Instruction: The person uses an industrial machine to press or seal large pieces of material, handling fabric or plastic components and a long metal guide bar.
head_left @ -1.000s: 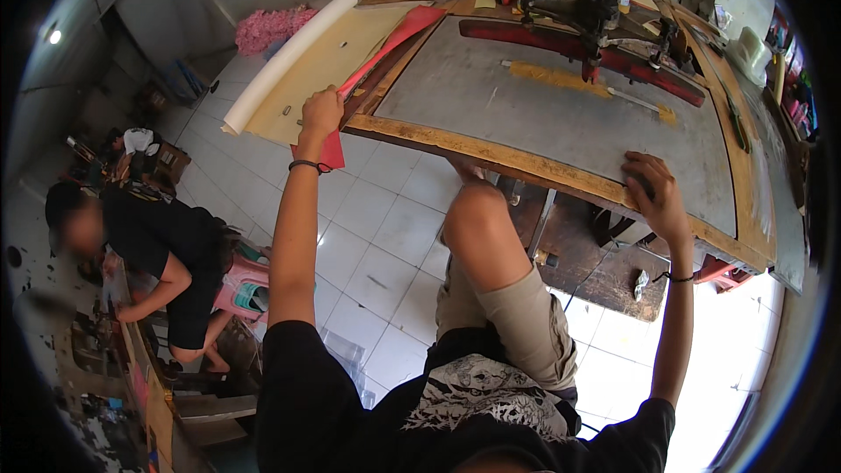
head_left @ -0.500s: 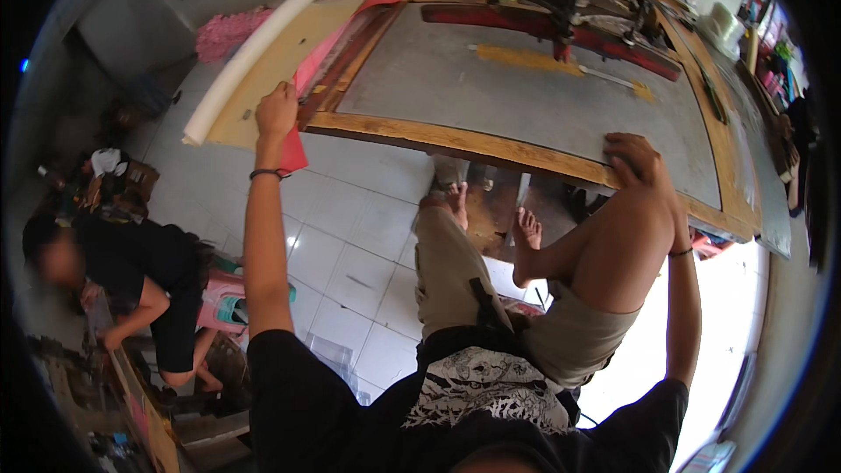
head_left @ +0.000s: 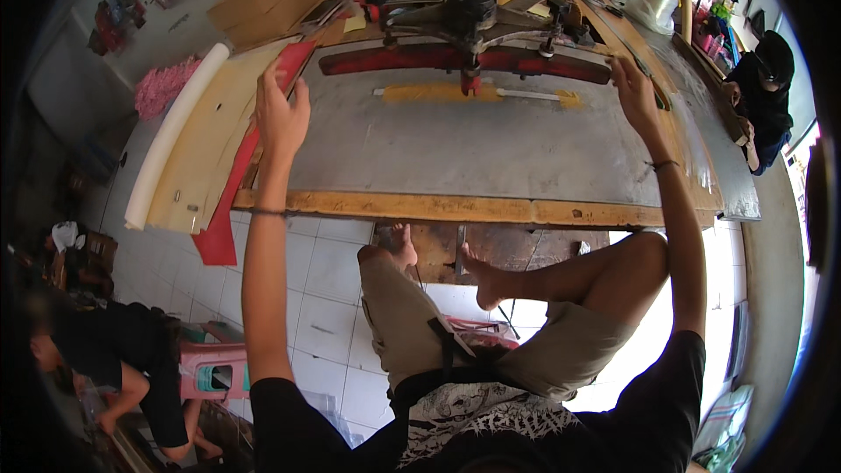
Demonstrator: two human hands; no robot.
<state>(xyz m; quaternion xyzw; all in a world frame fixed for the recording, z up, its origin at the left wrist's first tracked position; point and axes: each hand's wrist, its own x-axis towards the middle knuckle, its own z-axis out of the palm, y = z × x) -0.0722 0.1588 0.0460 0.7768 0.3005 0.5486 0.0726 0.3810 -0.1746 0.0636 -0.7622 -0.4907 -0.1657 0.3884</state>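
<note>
A large screen-printing frame (head_left: 491, 149) fills the upper middle of the view, its grey mesh bordered by wooden rails, the near rail running from 9 o'clock to 3 o'clock across the centre. The left hand (head_left: 280, 114) sits at about 10 o'clock on the frame's left rail, fingers spread and raised, palm against the wood; whether it grips the rail cannot be told. The right hand (head_left: 638, 96) is at about 2 o'clock on the right rail, fingers stretched forward and lying flat along it, not closed around anything that shows.

At 12 o'clock a red squeegee bar (head_left: 464, 61) lies across the far end of the mesh, under a dark metal carriage (head_left: 473, 13), with a streak of yellow ink (head_left: 438, 92) just on its near side. Left of the frame, at 9 to 10 o'clock, a tan board (head_left: 206, 153) lies tilted with a white foam roll (head_left: 171, 136) along its outer edge and a red strip (head_left: 229, 201) between board and frame.

Below the frame the person's bare feet (head_left: 438, 263) rest against a wooden support, knees drawn up. The floor (head_left: 315, 289) is pale square tile. At 7 o'clock another person (head_left: 123, 359) in dark clothing crouches beside a pink plastic stool (head_left: 215, 372). At 2 o'clock a third person (head_left: 758, 96) in black stands at the far right edge of the long table. Cardboard sheets (head_left: 263, 0) lie at 11 o'clock.
</note>
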